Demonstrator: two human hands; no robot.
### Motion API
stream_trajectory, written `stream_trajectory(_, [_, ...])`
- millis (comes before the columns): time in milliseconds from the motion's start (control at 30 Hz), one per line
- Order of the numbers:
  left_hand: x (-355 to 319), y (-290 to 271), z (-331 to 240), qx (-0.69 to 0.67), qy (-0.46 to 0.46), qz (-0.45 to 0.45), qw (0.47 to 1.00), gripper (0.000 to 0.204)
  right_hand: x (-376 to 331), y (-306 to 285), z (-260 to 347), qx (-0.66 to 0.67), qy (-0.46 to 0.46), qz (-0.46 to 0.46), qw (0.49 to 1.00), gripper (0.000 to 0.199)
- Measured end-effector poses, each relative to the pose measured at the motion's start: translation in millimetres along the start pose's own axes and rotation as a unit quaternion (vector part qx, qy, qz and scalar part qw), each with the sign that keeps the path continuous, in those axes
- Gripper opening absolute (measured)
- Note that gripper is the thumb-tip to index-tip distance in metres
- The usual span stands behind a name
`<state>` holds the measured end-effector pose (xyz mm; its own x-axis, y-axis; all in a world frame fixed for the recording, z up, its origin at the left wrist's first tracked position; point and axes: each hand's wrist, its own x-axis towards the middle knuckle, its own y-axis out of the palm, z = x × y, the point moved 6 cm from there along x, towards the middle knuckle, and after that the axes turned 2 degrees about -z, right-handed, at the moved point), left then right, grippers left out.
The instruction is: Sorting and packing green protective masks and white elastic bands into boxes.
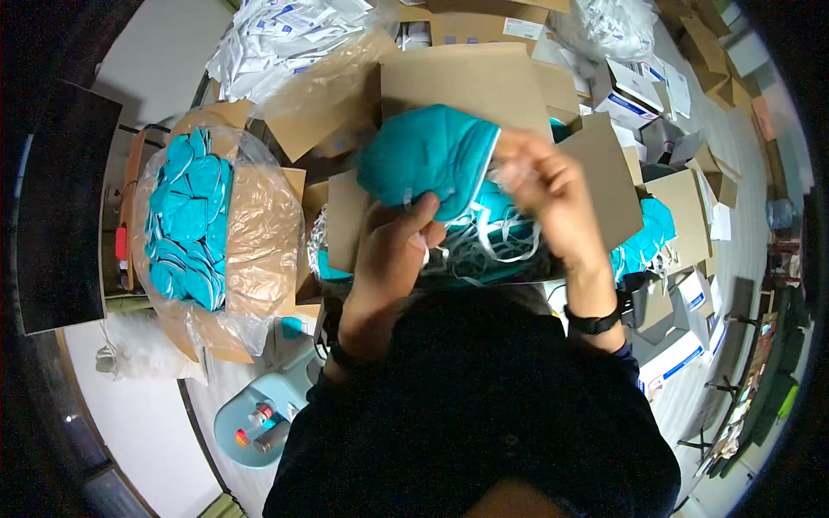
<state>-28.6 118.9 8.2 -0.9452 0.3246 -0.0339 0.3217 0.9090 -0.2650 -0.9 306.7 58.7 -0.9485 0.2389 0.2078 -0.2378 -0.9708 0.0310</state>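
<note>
A teal cup-shaped face mask (427, 155) with a white rim is held up above an open cardboard box (471, 73). My left hand (397, 246) grips its lower edge, thumb on the near side, with a white strap by the fingers. At the mask's right rim is my right hand (557, 186), its bent fingers smeared by motion. Something whitish shows near those fingertips, but I cannot tell what it is. Below both hands, the box contains more teal masks with tangled white straps (505, 242).
To the left, a plastic-lined carton (259, 233) bears stacked teal masks (186, 207). White packets (285, 39) are heaped at the far left. More masks (648, 237) and white boxes (626, 95) stand at right. A light-blue tub (229, 423) with bottles sits lower left.
</note>
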Motion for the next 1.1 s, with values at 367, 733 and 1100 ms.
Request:
stream_trajectory(367, [-8.2, 28.0, 4.3, -0.364, -0.15, 0.083, 0.916, 0.022, -18.2, -9.1, 4.3, -0.366, -0.205, 0.009, 0.908, 0.007])
stream_trajectory(733, [0.2, 19.4, -12.1, -0.363, -0.056, -0.008, 0.93, 0.025, -18.8, -2.1, 14.2, -0.099, -0.049, -0.076, 0.991, 0.007])
stream_trajectory(1100, [-1.4, 72.4, 46.5, -0.431, -0.088, 0.065, 0.896, 0.053, -29.8, 28.9, -33.6, -0.123, 0.024, 0.052, 0.991, 0.017])
